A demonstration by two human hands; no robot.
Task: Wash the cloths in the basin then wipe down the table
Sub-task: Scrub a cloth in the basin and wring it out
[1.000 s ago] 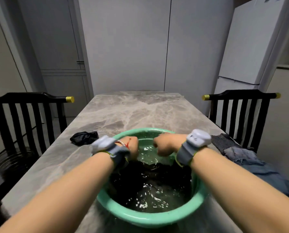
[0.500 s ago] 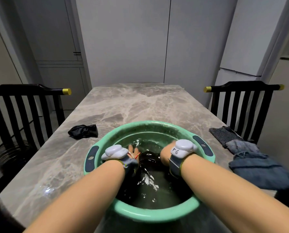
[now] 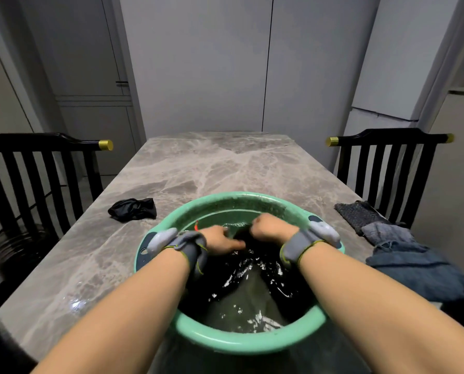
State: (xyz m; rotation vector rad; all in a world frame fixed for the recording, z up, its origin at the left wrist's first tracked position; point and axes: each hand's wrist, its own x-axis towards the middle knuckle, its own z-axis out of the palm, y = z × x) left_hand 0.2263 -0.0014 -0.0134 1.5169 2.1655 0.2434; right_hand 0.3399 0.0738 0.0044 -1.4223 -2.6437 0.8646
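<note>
Toward twelve o'clock inside the green basin (image 3: 241,344), left hand (image 3: 220,240) and right hand (image 3: 271,229) clench the soaked black cloth (image 3: 248,265), fingers (image 3: 235,243) curled tight, fists close, likely to rub fabric against itself; blue cloths (image 3: 414,268) wait at three o'clock.

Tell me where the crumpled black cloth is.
In the head view, the black cloth lies on the marble table, left of the green basin, near the left chair.
</note>
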